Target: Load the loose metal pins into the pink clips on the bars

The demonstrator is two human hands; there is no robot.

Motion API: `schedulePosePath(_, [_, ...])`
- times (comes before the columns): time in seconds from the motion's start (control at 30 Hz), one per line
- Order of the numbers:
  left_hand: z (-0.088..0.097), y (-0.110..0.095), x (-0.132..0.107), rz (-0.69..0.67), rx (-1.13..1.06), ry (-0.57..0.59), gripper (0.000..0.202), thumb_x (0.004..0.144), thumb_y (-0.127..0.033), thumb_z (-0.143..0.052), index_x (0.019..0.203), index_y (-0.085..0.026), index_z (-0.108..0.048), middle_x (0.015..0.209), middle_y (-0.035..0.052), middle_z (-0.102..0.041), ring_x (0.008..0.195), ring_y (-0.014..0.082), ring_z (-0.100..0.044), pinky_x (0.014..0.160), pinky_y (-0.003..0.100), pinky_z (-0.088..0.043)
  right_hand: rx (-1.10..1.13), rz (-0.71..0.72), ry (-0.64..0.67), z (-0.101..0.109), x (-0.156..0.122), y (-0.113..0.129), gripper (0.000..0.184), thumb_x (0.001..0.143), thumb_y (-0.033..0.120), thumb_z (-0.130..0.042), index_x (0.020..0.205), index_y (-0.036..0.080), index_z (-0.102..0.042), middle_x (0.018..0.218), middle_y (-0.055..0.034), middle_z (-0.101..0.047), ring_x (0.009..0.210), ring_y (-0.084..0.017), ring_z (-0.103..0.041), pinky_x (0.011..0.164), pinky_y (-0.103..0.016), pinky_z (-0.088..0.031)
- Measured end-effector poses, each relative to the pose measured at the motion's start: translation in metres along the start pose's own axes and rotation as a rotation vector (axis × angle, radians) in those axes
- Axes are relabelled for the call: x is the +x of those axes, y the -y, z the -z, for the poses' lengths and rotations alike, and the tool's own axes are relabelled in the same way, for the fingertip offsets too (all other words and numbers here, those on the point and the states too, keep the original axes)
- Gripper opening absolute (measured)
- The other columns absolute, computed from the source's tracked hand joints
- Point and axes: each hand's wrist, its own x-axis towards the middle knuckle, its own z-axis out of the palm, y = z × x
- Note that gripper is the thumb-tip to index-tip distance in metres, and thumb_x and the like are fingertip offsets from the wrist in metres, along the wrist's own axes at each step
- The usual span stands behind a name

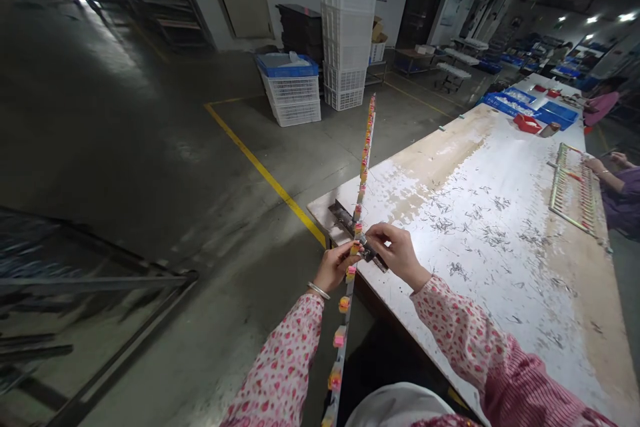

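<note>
I hold a long thin rod (363,167) strung with several small pink, yellow and orange pieces; it runs from near my body up and away over the table corner. My left hand (334,267) is closed on the rod from the left. My right hand (395,252) pinches the rod at the same place, fingers pressed together on one of the small pieces. Just under both hands a dark metal fixture (350,223) sits on the corner of the white worn table (500,240).
Small metal bits lie scattered over the table. Another person's hands (600,165) work on a metal rack (573,190) at the far right. Blue trays (520,107) and a red box (527,123) stand at the far end. White crates (345,33) and a yellow floor line (260,167) lie beyond.
</note>
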Motion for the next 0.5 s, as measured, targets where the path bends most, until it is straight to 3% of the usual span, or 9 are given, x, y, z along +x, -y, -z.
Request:
schedulePosePath(0.13, [0.000,0.003,0.000,0.039,-0.036,-0.002,0.039,0.075,-0.038,-0.065,0.102,-0.011,-0.071,0.096,0.0102,-0.074,0.090,0.0267,-0.067,0.082,0.035,-0.050,0.231,-0.212,0.014,0.015,-0.009,-0.008,0.022,0.083,0.039,-0.062,0.087,0.019,-0.067,0.070,-0.0021,-0.067,0.060,-0.013,-0.061,0.058,-0.025,-0.051])
schedulePosePath(0.23, [0.000,0.005,0.001,0.030,-0.037,-0.012,0.036,0.075,-0.036,-0.065,0.099,-0.011,-0.070,0.096,0.0102,-0.074,0.093,0.0268,-0.066,0.084,0.035,-0.051,0.415,-0.282,0.049,0.025,-0.018,-0.014,0.026,0.080,0.042,-0.065,0.091,0.018,-0.066,0.072,-0.0026,-0.068,0.061,-0.014,-0.064,0.059,-0.026,-0.054])
schedulePosePath(0.4, [-0.001,0.004,-0.001,0.029,-0.027,-0.008,0.034,0.076,-0.036,-0.063,0.099,-0.012,-0.070,0.097,0.0107,-0.073,0.092,0.0267,-0.066,0.084,0.036,-0.051,0.209,-0.203,-0.013,0.032,-0.020,-0.016,0.019,0.082,0.037,-0.064,0.083,0.018,-0.065,0.079,-0.0041,-0.067,0.061,-0.012,-0.061,0.053,-0.023,-0.049])
schedulePosePath(0.5, [-0.001,0.003,-0.001,0.024,-0.006,-0.006,0.034,0.076,-0.035,-0.063,0.100,-0.011,-0.069,0.095,0.0106,-0.073,0.091,0.0263,-0.066,0.083,0.035,-0.050,0.034,-0.093,0.087,0.028,-0.013,-0.010,0.015,0.085,0.032,-0.060,0.084,0.019,-0.065,0.076,-0.0028,-0.067,0.063,-0.012,-0.060,0.057,-0.023,-0.047])
